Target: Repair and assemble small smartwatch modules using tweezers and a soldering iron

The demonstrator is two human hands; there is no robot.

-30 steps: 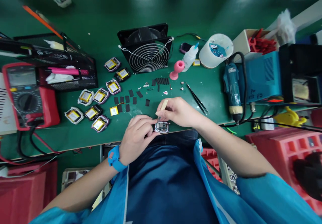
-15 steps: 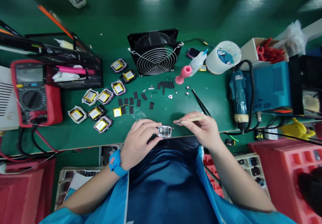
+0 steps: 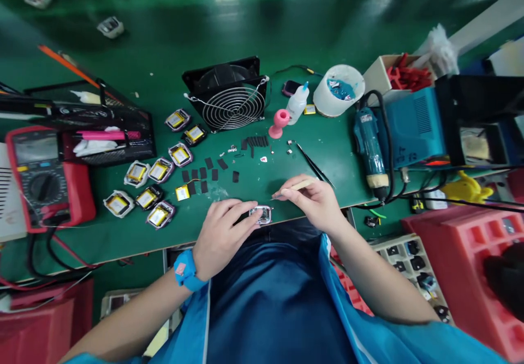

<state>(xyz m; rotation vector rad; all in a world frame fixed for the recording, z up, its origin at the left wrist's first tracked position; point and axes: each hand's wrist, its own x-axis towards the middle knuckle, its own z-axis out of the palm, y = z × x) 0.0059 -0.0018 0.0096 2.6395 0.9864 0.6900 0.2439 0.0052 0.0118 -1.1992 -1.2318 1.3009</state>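
A green tabletop (image 3: pixel 347 156) runs across the view, seen from above. At its left end are a black mesh organiser (image 3: pixel 129 143) and a red-framed multimeter (image 3: pixel 45 178); toward the right end sits a teal box-shaped unit (image 3: pixel 417 129). A black fan (image 3: pixel 235 107) with a round wire guard stands at centre back. The person's two hands work near the front edge: the left hand (image 3: pixel 225 233), its fingers close together, holds the left end of a small open case; the right hand (image 3: pixel 315 203) pinches a slim tool between thumb and fingers. Right of the fan are a white tub (image 3: pixel 329 107), a white squeeze bottle (image 3: pixel 298 103) and a pink stand (image 3: pixel 278 125). Black tweezers (image 3: pixel 314 165) lie beyond the right hand. The slim tool (image 3: pixel 302 185) has a pale handle; its tip points left, just beyond the case and apart from it. The open case (image 3: pixel 265 215), electronics showing, is at the tabletop's front edge, between the hands. Left of centre lie a loose yellow battery (image 3: pixel 182 192) and, smallest, scattered black pieces (image 3: pixel 235 177).
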